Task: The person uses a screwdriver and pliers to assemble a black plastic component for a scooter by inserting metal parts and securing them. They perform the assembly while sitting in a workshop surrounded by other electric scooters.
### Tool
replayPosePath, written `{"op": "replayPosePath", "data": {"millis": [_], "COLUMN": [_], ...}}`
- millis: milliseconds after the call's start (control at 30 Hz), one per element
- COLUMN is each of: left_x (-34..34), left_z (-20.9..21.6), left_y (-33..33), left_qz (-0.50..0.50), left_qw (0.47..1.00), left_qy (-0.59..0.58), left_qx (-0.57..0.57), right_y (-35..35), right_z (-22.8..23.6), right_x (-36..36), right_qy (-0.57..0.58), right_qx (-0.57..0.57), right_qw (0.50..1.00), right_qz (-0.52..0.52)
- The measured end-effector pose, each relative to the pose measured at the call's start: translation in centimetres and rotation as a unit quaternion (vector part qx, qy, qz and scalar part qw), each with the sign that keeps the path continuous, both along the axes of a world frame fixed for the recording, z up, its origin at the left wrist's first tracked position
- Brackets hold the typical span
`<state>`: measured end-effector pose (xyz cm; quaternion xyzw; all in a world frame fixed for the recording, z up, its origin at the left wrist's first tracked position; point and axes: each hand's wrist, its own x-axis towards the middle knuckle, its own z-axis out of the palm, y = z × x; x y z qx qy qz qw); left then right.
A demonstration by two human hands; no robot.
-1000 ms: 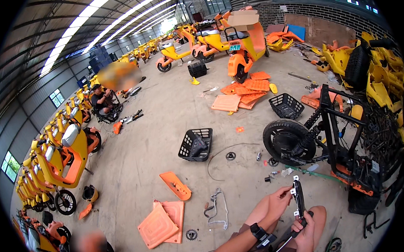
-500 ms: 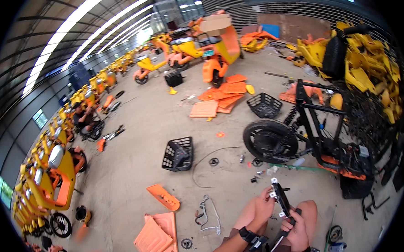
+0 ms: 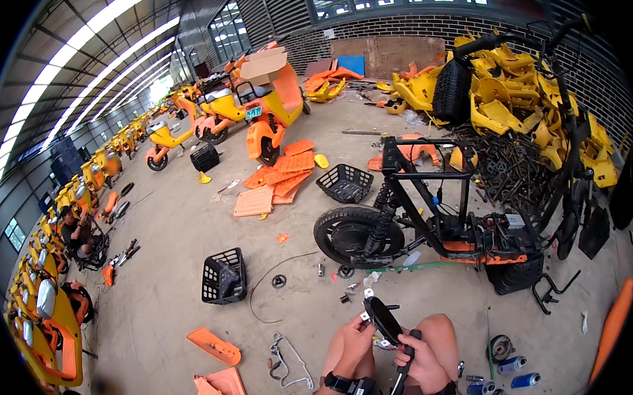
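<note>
My left hand (image 3: 355, 342) grips the side of a long black part (image 3: 384, 321) with pale metal tabs, held tilted above my bent knees. My right hand (image 3: 424, 367) is closed around a black-handled tool (image 3: 409, 350), with a thin pale shaft running down toward my lap. The tool's kind is not clear. Its handle is close to the part's lower end; whether they touch I cannot tell. Ahead of my hands stands a stripped scooter frame (image 3: 432, 227) with its rear wheel (image 3: 358, 236) and shock absorber attached.
Blue spray cans (image 3: 525, 380) lie at my right. Black baskets (image 3: 222, 276) and orange panels (image 3: 213, 346) are scattered on the floor. Yellow body parts (image 3: 497, 102) are heaped at the back right. Scooters (image 3: 55, 333) line the left, where another person (image 3: 79, 235) sits.
My view has turned right, so the scene shifts left and more of the scooter frame and the spray cans show. Both hands keep their hold on the black part and the tool.
</note>
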<state>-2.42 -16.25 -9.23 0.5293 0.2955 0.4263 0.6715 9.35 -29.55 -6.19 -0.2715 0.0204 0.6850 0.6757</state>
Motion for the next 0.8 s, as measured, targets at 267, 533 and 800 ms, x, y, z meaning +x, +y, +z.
{"op": "replayPosePath", "data": {"millis": [267,533,800], "left_x": [-1.6,-0.6,-1.1], "left_z": [2.5,4.1,3.3], "left_y": [0.2,-0.2,0.6], "left_qz": [-0.270,-0.121,-0.145], "left_qw": [0.952,0.951,0.949], "left_qy": [-0.106,-0.156,-0.165], "left_qx": [-0.100,-0.237,-0.227], "right_y": [0.4,0.8,1.6], "right_z": [2.0,0.6,4.2], "right_x": [-1.4,-2.9,-1.0], "right_qy": [-0.171,-0.405,-0.583], "right_qx": [-0.042,-0.046,0.029], "right_qw": [0.981,0.907,0.783], "right_qz": [-0.080,-0.102,-0.217]}}
